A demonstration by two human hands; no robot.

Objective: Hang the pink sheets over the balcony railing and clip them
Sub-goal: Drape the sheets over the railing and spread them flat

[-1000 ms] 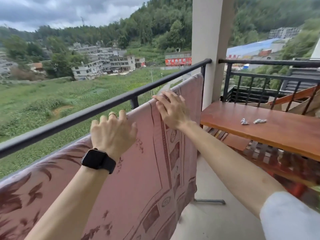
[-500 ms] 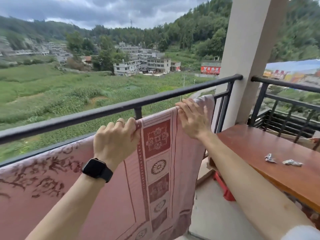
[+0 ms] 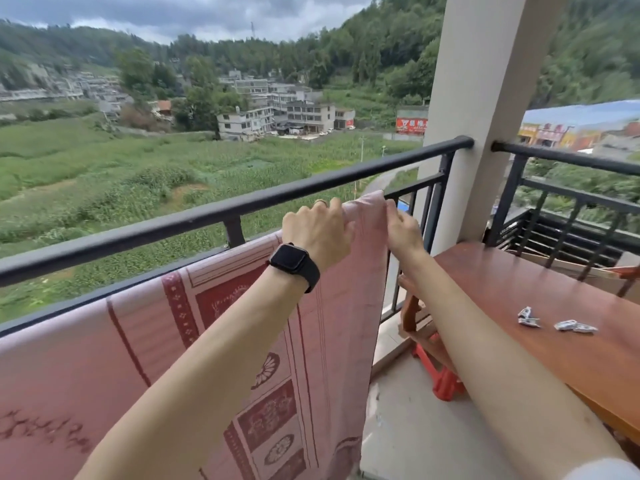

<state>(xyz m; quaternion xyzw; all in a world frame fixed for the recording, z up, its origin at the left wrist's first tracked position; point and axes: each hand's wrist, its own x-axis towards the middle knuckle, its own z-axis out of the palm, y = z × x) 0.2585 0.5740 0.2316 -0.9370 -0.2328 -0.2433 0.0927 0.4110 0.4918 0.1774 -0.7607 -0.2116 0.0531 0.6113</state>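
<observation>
A pink sheet (image 3: 114,344) with dark red patterns hangs over the lower bar of the black balcony railing (image 3: 194,216), under the top rail. My left hand (image 3: 317,230), with a black watch on the wrist, grips the sheet's top edge near its right end. My right hand (image 3: 403,228) pinches the sheet's upper right corner right beside it. Two small metal clips (image 3: 528,318) (image 3: 575,326) lie on the wooden table (image 3: 554,282) to the right, away from both hands.
A white pillar (image 3: 485,98) stands at the railing's right end, with a second railing section (image 3: 568,161) beyond it. The table sits close to the sheet's right edge. A red stool (image 3: 440,379) stands under the table on the pale floor (image 3: 412,431).
Both hands have slid right along the sheet's top edge to its right corner and drawn closer together. The view has turned left and the table now looks nearer.
</observation>
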